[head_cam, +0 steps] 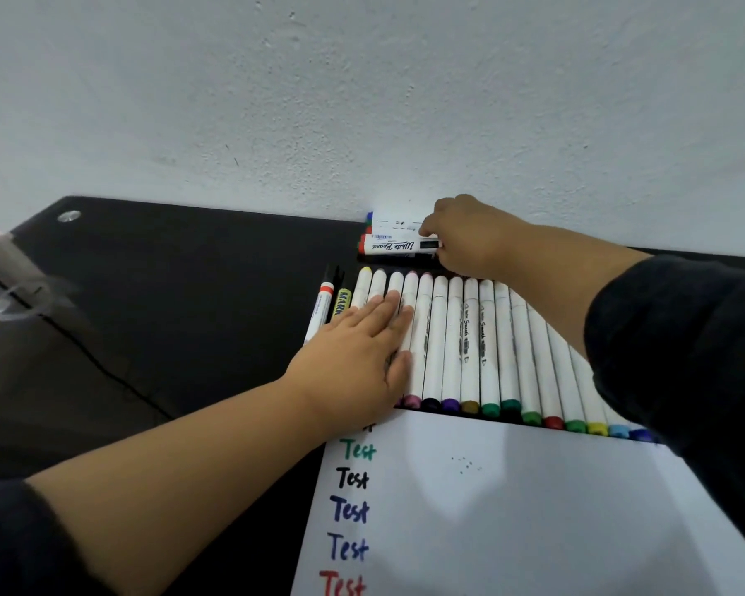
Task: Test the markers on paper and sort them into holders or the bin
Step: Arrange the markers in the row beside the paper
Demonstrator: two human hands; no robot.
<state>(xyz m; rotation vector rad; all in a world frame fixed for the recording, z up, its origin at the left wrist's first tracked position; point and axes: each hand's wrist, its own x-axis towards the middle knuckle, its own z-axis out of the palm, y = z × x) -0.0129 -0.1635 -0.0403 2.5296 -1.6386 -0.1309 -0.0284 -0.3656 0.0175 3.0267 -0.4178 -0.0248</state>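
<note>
We are looking down at a glossy black tabletop (181, 294) set against a rough white wall (362, 101). Toward the left, a slim white marker with an orange band (320, 309) and a yellow-labelled marker (337, 304) are lying side by side. Just beside them, our left hand (362, 350) is resting flat, fingers straight, on the left end of a long row of white-barrelled markers with coloured caps (469, 342), which are lying touching one another. Nearer to us, a white sheet of paper (534, 509) is carrying a column of "Test" words in green, black, blue and red. Farther back by the wall, our right hand (465, 238) is gripping the end of a white whiteboard marker with a red cap (394, 246), stacked with other whiteboard markers (388, 221).
</note>
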